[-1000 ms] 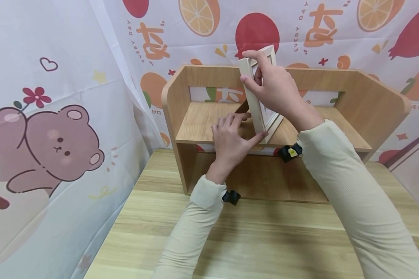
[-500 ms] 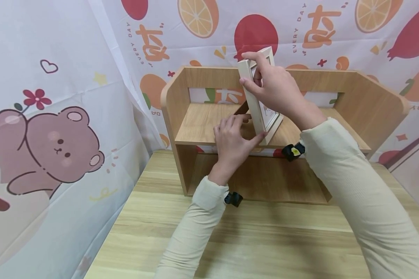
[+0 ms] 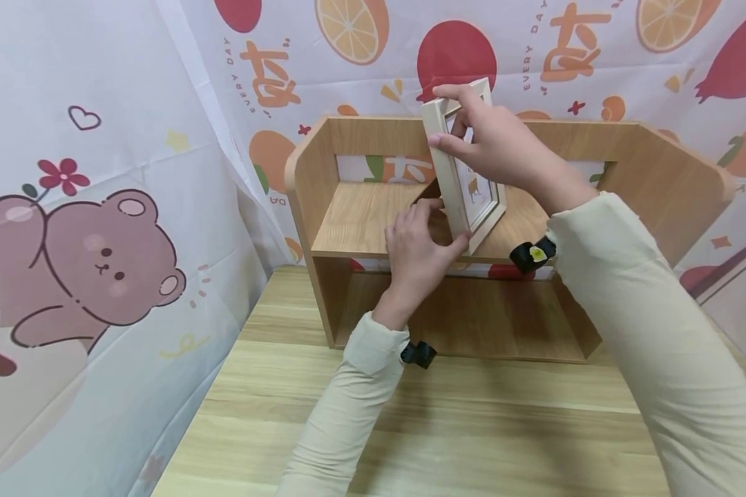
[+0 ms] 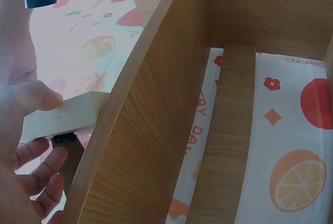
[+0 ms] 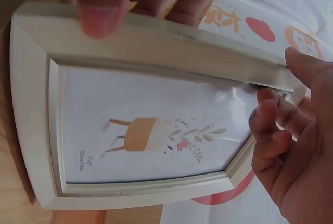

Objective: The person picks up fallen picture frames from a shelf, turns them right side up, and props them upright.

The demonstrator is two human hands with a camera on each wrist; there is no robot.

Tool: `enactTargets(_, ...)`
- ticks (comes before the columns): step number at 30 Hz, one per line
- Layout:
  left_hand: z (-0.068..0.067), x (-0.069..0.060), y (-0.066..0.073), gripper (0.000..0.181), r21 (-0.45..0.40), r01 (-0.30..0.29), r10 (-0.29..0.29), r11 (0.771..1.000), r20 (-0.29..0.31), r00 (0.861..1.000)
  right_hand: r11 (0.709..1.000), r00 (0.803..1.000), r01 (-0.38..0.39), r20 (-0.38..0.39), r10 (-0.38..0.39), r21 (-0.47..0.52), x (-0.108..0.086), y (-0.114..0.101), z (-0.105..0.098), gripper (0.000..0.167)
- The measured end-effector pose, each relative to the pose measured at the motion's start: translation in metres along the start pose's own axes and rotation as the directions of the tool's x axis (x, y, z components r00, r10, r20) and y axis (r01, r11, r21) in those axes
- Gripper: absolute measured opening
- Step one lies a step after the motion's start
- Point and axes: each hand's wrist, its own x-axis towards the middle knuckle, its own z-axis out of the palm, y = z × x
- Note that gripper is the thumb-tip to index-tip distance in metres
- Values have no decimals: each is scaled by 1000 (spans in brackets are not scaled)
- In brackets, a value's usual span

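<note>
A cream picture frame (image 3: pixel 477 197) stands tilted on the upper board of a wooden shelf unit (image 3: pixel 354 214), angled so that its front faces right. My left hand (image 3: pixel 418 245) holds its lower left edge, thumb on the front and fingers behind. Those fingers lie near a dark stand leg (image 4: pixel 71 164) at the frame's back in the left wrist view. My right hand (image 3: pixel 503 148) grips the top corner, the index finger over the top and the thumb on the side edge. Behind the glass, a printed card (image 5: pixel 140 130) shows a plant in a footed pot.
The shelf unit has tall side panels (image 3: pixel 311 172) and a lower board (image 3: pixel 497 317). It stands on a light wooden table (image 3: pixel 472 428). A fruit-print cloth (image 3: pixel 373 83) hangs behind, and a bear-print cloth (image 3: pixel 124 262) hangs at the left.
The frame has turned slightly, so more of its picture shows in the head view. My right wrist and forearm have shifted a little to the right. My left hand has hardly moved.
</note>
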Motion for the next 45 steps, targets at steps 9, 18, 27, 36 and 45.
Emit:
enactTargets(9, -4, 4, -1, 46, -15, 34, -34, 999, 34, 999, 979, 993, -103, 66, 93, 176, 10, 8, -5, 56)
enactTargets(18, -5, 4, -2, 46, -27, 54, -53, 998, 65, 996, 960, 982, -187, 51, 181, 207, 21, 24, -2, 56)
enactTargets(27, -9, 5, -4, 44, -76, 112, -104, 991, 105, 989, 950, 966, -259, 49, 254, 175, 26, 28, -1, 58)
enactTargets(36, -13, 7, -9, 41, -99, 128, -114, 987, 130, 985, 938, 944, -329, 47, 325, 112, 28, 35, -4, 64)
enactTargets(45, -19, 11, -15, 44, -114, 143, -122, 983, 173, 977, 924, 931, -364, 51, 361, 119, 30, 44, -5, 68)
